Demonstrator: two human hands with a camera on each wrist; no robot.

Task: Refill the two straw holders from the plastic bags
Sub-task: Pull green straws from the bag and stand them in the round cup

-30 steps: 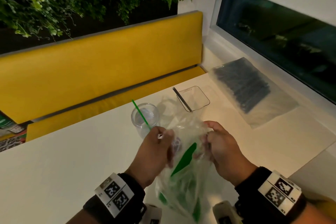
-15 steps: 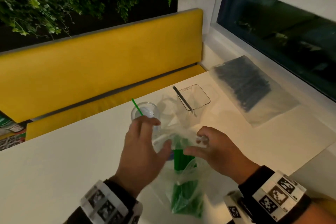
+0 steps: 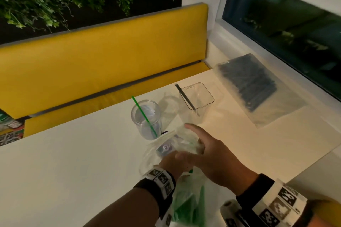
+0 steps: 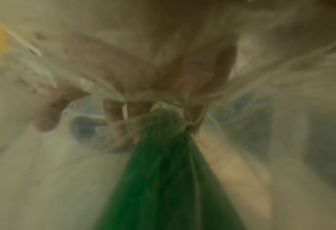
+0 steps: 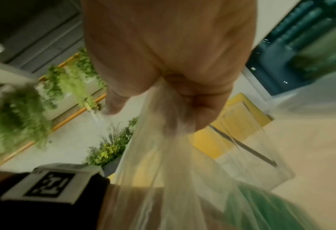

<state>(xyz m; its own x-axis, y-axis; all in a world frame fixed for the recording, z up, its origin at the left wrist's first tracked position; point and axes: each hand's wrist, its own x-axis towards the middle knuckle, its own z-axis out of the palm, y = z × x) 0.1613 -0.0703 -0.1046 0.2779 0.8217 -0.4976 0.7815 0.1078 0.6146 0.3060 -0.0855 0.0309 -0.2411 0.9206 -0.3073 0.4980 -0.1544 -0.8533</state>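
A clear plastic bag (image 3: 186, 186) of green straws (image 3: 188, 206) lies at the table's near edge. My left hand (image 3: 173, 160) is inside the bag's mouth. In the blurred left wrist view its fingers (image 4: 120, 124) curl at the top of the green straw bundle (image 4: 163, 163). My right hand (image 3: 195, 145) pinches the bag's upper rim, and the film (image 5: 173, 171) trails from its grip. Just beyond stand a round clear holder (image 3: 146, 118) with one green straw and a square clear holder (image 3: 197, 97) with one black straw.
A flat bag of black straws (image 3: 249, 83) lies at the table's far right by the window. A yellow bench (image 3: 103, 57) runs behind the white table (image 3: 73, 153), with plants above. The table's right edge drops off near my right wrist.
My left hand has gone from above the bag's mouth down into the bag. My right hand has shifted up along the rim, holding it open.
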